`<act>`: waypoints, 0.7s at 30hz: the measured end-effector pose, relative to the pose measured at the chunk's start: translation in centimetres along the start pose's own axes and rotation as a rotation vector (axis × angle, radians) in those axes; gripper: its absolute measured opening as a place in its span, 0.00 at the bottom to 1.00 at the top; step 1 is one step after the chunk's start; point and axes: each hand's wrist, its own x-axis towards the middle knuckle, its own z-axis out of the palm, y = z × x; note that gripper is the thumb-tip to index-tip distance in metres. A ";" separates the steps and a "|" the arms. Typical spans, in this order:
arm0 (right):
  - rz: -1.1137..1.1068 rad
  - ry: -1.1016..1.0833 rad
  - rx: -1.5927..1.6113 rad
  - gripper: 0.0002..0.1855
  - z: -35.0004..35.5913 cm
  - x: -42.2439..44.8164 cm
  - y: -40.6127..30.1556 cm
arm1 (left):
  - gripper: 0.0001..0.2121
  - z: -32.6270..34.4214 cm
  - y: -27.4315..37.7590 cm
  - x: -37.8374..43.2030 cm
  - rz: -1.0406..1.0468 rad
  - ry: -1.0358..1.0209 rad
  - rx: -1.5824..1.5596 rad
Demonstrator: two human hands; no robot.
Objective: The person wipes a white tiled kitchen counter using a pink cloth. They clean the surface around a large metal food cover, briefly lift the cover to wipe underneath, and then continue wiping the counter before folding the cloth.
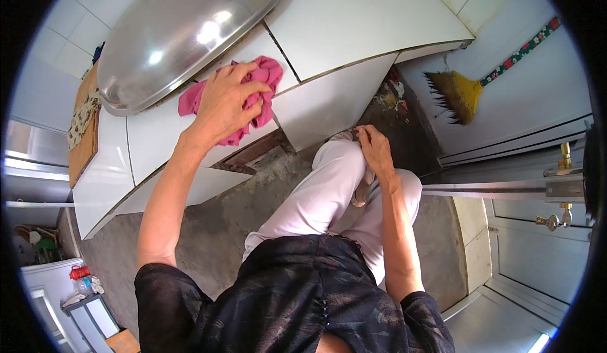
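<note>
My left hand (pixel 226 97) is closed over a crumpled pink cloth (pixel 266 75), pressing it against the white tiled ledge (pixel 159 139) near its front edge. Just behind the cloth is a large domed metal lid (pixel 180 35) with a black handle on top. Its rim passes close to my fingers. My right hand (pixel 376 150) hangs by my knee, over my light trousers (pixel 332 163), with its fingers bent. Whether anything sits between those fingertips is not plain.
A broom (pixel 462 92) with a yellow head hangs against the right wall. Litter (pixel 392 97) lies in the corner below. An opening (pixel 261 153) breaks the ledge's front face. At right stands a door (pixel 493 189) with keys in its lock. A wooden board (pixel 85 142) lies at the left end.
</note>
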 end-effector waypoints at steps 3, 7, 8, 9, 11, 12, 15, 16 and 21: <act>0.004 -0.001 -0.030 0.14 -0.2 -0.2 -0.2 | 0.14 -0.7 0.1 -0.6 0.017 -0.052 0.012; -0.028 0.024 -0.071 0.14 0.0 -0.5 0.1 | 0.13 -0.2 0.5 0.3 -0.058 0.007 0.052; -0.036 0.031 -0.076 0.14 0.0 -0.5 0.3 | 0.13 -0.1 0.5 0.5 -0.046 0.015 0.059; -0.044 0.034 -0.081 0.14 0.1 -0.5 0.4 | 0.13 0.1 0.4 0.5 -0.037 0.020 0.065; -0.051 0.040 -0.079 0.13 -0.1 -0.4 0.7 | 0.13 -0.1 0.5 0.4 -0.013 0.006 0.072; -0.048 0.038 -0.067 0.13 -0.3 -0.6 0.5 | 0.14 -0.7 0.5 -0.1 -0.001 -0.020 0.074; -0.027 0.026 -0.054 0.13 -0.6 -0.8 -0.2 | 0.14 -1.0 -0.8 -1.0 -0.016 -0.046 0.065; -0.020 0.023 -0.055 0.13 -0.6 -0.8 -0.4 | 0.14 -1.0 -1.1 -1.1 -0.028 -0.044 0.060; -0.021 0.011 -0.062 0.14 -0.1 -0.5 -0.3 | 0.15 -0.4 0.2 -0.4 -0.022 -0.014 0.073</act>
